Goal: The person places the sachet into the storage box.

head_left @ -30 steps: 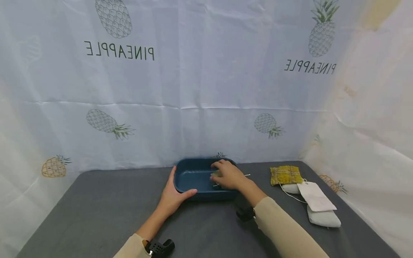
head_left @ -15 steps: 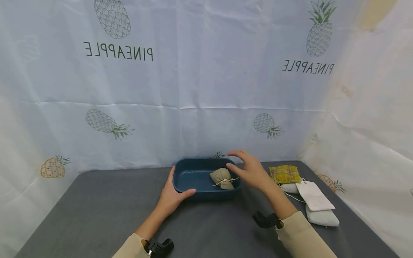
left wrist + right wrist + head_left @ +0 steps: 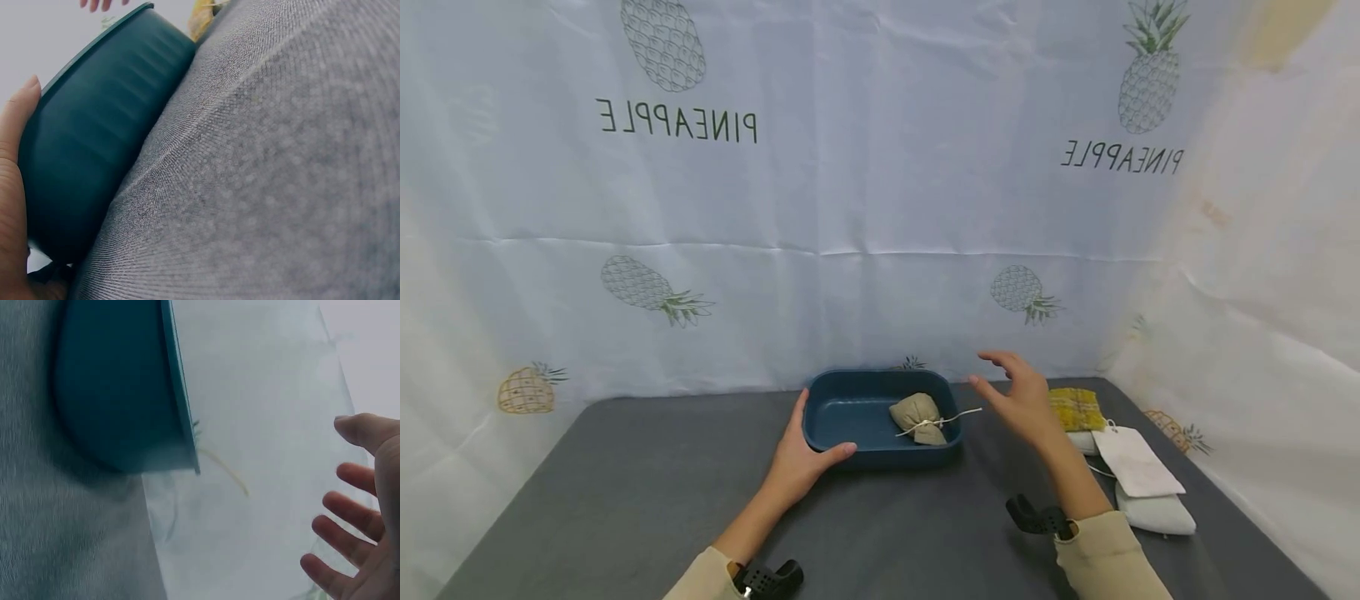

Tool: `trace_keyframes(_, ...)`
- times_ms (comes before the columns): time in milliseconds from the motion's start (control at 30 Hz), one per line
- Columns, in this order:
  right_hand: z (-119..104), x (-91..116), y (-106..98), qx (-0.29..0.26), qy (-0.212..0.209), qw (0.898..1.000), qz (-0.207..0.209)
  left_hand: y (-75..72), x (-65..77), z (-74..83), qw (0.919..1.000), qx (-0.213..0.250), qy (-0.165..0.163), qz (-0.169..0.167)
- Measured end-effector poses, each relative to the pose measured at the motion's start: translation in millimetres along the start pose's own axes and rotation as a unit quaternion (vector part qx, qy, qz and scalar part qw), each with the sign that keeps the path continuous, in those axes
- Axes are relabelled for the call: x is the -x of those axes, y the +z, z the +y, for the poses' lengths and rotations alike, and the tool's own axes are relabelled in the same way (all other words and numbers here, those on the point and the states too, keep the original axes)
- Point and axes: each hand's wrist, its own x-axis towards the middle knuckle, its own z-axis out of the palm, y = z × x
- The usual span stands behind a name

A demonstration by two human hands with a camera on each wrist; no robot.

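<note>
A dark blue oval-cornered plastic tub (image 3: 880, 456) stands near the back of the grey table. My left hand (image 3: 797, 458) grips its left end, thumb along the front rim and fingers at the side; the left wrist view shows that thumb (image 3: 15, 125) against the tub wall. Inside the tub, at its right end, lies a small beige cloth sachet (image 3: 916, 413) tied with white string, one string end reaching past the rim. My right hand (image 3: 1028, 410) is in the air to the right of the tub, fingers spread and holding nothing.
At the right of the table (image 3: 662, 483) lie a yellow patterned pouch (image 3: 1075, 408), a white tag (image 3: 1135, 460) on a string and white pouches (image 3: 1157, 510) under it. A white pineapple-print curtain (image 3: 880, 183) hangs behind the table and along its sides.
My right hand has let go of the beige sachet inside the tub, drawn out and moved right toward the yellow pouch. The left hand has stayed on the tub.
</note>
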Motion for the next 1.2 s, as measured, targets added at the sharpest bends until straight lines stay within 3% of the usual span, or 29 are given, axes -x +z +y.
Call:
trace_keyframes(200, 19.3, 2.6, -7.4, 0.022, 0.066, 0.997, 0.022, -1.0, -0.2, -1.4, 1.0, -0.002, -0.003, -0.002)
trace_keyframes(467, 48.4, 10.5, -16.3, 0.047, 0.15, 0.986, 0.051, -1.4, -0.5, -0.1, 1.0, 0.001, -0.002, -0.001)
trace_keyframes(867, 86.9, 30.0, -10.1, 0.125, 0.188, 0.972, 0.063, 0.7, -0.8, 1.4, 1.0, -0.005, -0.007, 0.0)
trace_keyframes(1033, 101.4, 38.2, -4.4, 0.176, 0.205, 0.961, 0.058, 0.6, -1.1, 1.4, 0.9999, -0.001, -0.013, 0.0)
trace_keyframes(1200, 107.9, 42.7, -3.0, 0.198, 0.248, 0.947, 0.05, 0.3, -1.1, 0.7, 0.9999, -0.001, -0.012, 0.001)
